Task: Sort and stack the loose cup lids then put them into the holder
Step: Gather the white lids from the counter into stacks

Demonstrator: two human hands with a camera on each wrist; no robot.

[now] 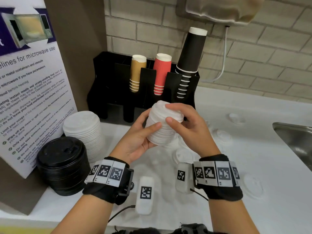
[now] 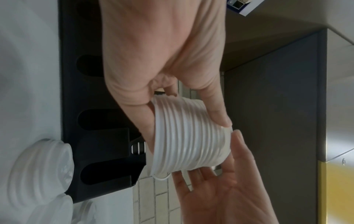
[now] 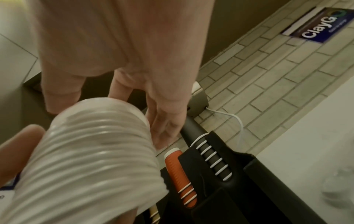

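I hold a stack of white cup lids [image 1: 163, 127] in the air in front of the black holder [image 1: 108, 85]. My left hand [image 1: 146, 130] grips its lower part, with the thumb laid across the side. My right hand [image 1: 170, 114] grips the upper end, fingers over the top lid and thumb on the side. In the left wrist view the lid stack [image 2: 187, 136] lies sideways between both hands. In the right wrist view the lid stack [image 3: 91, 151] fills the lower left, close to the holder [image 3: 220, 197].
A taller white lid stack [image 1: 84, 130] and a black lid stack [image 1: 62, 166] stand at left beside a microwave sign [image 1: 30, 98]. The holder carries tan, red and black cups [image 1: 190, 53]. Loose white lids [image 1: 222, 135] lie on the counter. A steel sink [image 1: 297, 139] is at right.
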